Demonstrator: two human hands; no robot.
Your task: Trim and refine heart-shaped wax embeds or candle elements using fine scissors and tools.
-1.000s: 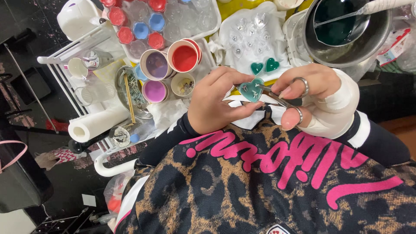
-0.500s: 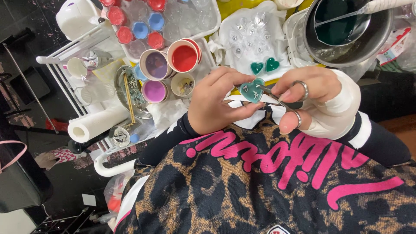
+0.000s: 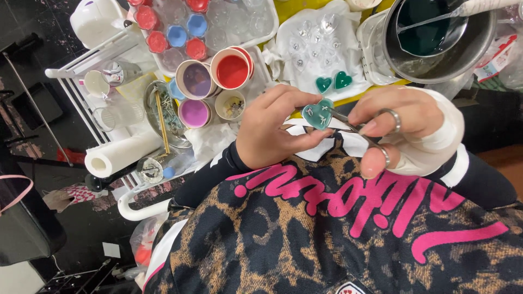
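My left hand (image 3: 272, 130) pinches a small teal heart-shaped piece (image 3: 317, 113) with silvery specks between thumb and fingers, close to my chest. My right hand (image 3: 403, 122), wrist wrapped in white, has thumb and finger through the rings of small metal scissors (image 3: 357, 128). The scissor tips touch the right edge of the heart. Two more teal hearts (image 3: 333, 83) lie on a clear mould sheet (image 3: 316, 38) beyond my hands.
A metal pot (image 3: 436, 41) of dark teal liquid with a stirrer stands at the upper right. Cups of red, purple and pink (image 3: 215, 81) sit to the left, by a tray of small coloured moulds (image 3: 180, 32). A paper towel roll (image 3: 120, 155) lies on the white rack.
Both hands stay almost still. The heart has turned slightly in my left fingers while the scissors remain at its edge.
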